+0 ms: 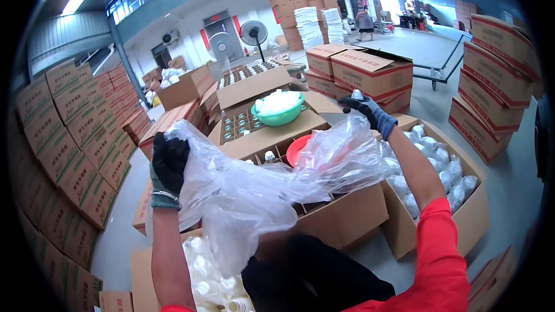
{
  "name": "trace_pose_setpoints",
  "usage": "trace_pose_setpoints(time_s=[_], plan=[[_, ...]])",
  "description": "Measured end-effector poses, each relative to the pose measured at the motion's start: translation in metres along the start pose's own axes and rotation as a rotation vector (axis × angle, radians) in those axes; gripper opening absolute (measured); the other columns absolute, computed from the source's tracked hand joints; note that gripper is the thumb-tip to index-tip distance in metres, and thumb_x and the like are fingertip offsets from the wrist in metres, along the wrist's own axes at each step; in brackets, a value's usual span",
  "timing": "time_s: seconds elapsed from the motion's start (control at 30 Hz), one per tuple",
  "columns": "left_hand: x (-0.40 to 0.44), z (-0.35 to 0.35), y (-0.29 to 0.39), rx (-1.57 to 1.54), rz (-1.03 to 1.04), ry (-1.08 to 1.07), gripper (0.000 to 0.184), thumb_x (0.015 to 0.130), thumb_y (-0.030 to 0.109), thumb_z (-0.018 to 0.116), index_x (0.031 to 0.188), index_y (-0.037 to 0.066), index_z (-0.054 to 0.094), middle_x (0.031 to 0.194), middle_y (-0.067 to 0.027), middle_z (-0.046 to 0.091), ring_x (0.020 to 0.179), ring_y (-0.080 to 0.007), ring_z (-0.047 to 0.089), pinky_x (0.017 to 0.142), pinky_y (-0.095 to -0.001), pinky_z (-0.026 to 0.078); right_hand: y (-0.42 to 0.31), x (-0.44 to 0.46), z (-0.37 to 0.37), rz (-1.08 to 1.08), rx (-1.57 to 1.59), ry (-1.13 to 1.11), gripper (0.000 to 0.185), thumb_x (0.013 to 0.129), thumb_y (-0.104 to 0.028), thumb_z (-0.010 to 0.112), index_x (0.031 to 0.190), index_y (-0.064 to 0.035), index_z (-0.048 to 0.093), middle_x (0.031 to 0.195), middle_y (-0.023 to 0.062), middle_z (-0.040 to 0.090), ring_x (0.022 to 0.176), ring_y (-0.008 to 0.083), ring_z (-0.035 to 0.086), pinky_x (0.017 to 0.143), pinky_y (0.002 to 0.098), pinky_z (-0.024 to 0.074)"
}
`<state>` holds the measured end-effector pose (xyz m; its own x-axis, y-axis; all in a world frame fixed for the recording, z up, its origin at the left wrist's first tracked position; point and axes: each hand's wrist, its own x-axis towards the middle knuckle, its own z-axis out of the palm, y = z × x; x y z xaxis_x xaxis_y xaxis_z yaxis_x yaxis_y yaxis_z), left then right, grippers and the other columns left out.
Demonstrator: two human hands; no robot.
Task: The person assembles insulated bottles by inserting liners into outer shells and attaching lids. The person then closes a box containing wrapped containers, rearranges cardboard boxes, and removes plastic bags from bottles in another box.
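Observation:
A large sheet of clear plastic film (243,190), perhaps a bag, stretches crumpled between my hands over an open divided carton (341,219). My left hand (169,164), in a black and grey glove, is closed on its left end. My right hand (370,114), gloved the same way, is closed at its upper right end; a small silvery thing (356,95) shows by those fingers, and I cannot tell whether it is held. Partly behind the film, a red bowl (298,149) sits on the carton, with a white-capped bottle (269,156) in a compartment nearby.
A green basin (278,117) of white pieces rests on another divided carton. Film-wrapped bottles fill the carton (399,225) at right; pale bottles (208,271) stand at lower left. Stacked cartons (75,138) rise on the left, more (491,86) on the right. A person (364,20) stands far back.

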<state>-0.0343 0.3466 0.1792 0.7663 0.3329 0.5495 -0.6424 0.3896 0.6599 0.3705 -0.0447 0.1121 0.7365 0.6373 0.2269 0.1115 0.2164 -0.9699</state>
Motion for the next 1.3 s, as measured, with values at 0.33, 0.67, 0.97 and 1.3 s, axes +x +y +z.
trace_pose_setpoints(time_s=[0.33,0.67,0.97,1.3], plan=[[0.070,0.065,-0.049,0.070,0.041,-0.036,0.023,0.099,0.013,0.047,0.121,0.008,0.054,0.105,-0.0042,0.059,0.097,-0.0137,0.060,0.095,-0.0332,0.048,0.014,-0.004,-0.081,-0.081,-0.017,0.206,0.045,0.079,-0.037,0.075,0.108,-0.0037,0.065,0.093,0.0074,0.065,0.076,0.0148,0.061,0.070,0.0281,0.0494],[0.069,0.066,-0.083,0.172,0.024,0.199,0.016,0.092,0.031,0.061,0.095,0.015,0.065,0.087,-0.0042,0.071,0.083,-0.0177,0.067,0.079,-0.0305,0.053,0.038,-0.016,-0.106,-0.022,0.015,0.270,0.045,0.078,-0.037,0.077,0.105,-0.0027,0.064,0.090,0.0079,0.066,0.080,0.0154,0.063,0.070,0.0279,0.0491],[0.063,0.057,-0.095,0.178,-0.021,0.275,0.020,0.091,0.030,0.062,0.099,0.012,0.064,0.090,-0.0063,0.071,0.086,-0.0178,0.068,0.077,-0.0287,0.055,0.031,-0.029,-0.111,0.026,-0.072,0.302,0.042,0.078,-0.034,0.076,0.106,-0.0041,0.067,0.093,0.0080,0.067,0.082,0.0158,0.062,0.073,0.0280,0.0473],[0.053,0.033,-0.097,0.220,-0.003,0.302,0.015,0.094,0.026,0.058,0.097,0.012,0.063,0.089,-0.0067,0.071,0.085,-0.0177,0.068,0.082,-0.0289,0.054,0.038,-0.030,-0.108,0.064,-0.085,0.255,0.047,0.075,-0.040,0.077,0.107,-0.0064,0.066,0.090,0.0072,0.065,0.079,0.0146,0.056,0.072,0.0280,0.0448]])
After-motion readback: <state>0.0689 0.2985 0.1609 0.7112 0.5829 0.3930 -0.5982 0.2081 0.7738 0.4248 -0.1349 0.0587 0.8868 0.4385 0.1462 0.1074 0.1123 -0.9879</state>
